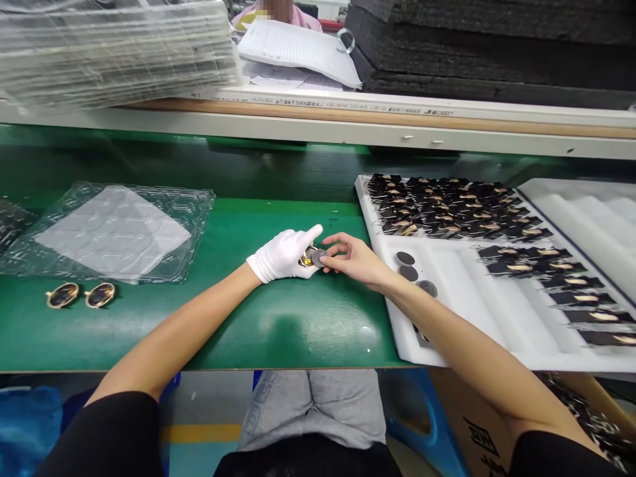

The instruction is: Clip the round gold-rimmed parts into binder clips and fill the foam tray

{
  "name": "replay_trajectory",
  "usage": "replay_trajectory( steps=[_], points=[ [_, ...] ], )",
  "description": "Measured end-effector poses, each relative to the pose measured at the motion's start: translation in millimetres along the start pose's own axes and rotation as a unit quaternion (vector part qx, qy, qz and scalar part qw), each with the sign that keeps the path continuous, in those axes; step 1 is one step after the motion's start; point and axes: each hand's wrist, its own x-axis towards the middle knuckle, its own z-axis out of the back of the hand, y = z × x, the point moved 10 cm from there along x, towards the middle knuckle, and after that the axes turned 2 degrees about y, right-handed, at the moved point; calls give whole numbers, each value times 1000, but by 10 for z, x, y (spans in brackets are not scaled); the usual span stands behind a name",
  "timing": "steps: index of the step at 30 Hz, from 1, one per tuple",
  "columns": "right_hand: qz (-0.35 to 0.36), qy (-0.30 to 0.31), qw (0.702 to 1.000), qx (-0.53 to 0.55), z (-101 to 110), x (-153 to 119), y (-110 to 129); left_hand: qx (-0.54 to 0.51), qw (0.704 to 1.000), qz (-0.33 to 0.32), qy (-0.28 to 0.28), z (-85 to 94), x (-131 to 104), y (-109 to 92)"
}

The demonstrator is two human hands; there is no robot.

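My left hand [285, 256], in a white glove, is closed around a small gold-rimmed round piece [307, 257], mostly hidden by the fingers. Its thumb points up and to the right. Between the thumb and fingers of my bare right hand [350, 260] is a thin grey disc [318, 258], right against the gold piece. Whether the disc sits inside the rim I cannot tell. More dark discs [407, 258] lie on the left edge of the white foam tray [454, 281], beside my right forearm. On the left, two gold-rimmed round pieces [101, 295] with dark centres lie on the green table.
A clear plastic tray [201, 215] with a white sheet [114, 232] lies at the left. Rows of black pieces with gold parts [447, 202] fill parts of the foam tray. Stacked clear trays [114, 53] and black foam sheets [497, 50] stand on the shelf; a person sits behind it.
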Motion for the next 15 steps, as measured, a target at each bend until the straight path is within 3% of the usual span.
replay_trajectory(
  steps=[7,10,13,15],
  points=[
    [12,87,996,11,-211,37,-41,-70,994,-32,72,-107,-45,-106],
    [33,37,999,12,-105,55,-32,-126,992,-9,27,-37,-90,-73],
    [51,-3,999,9,-8,47,-19,-234,970,64,-30,16,-147,63],
    [51,2,998,24,-18,34,-34,-285,950,119,-34,-20,-190,134]
  ],
)
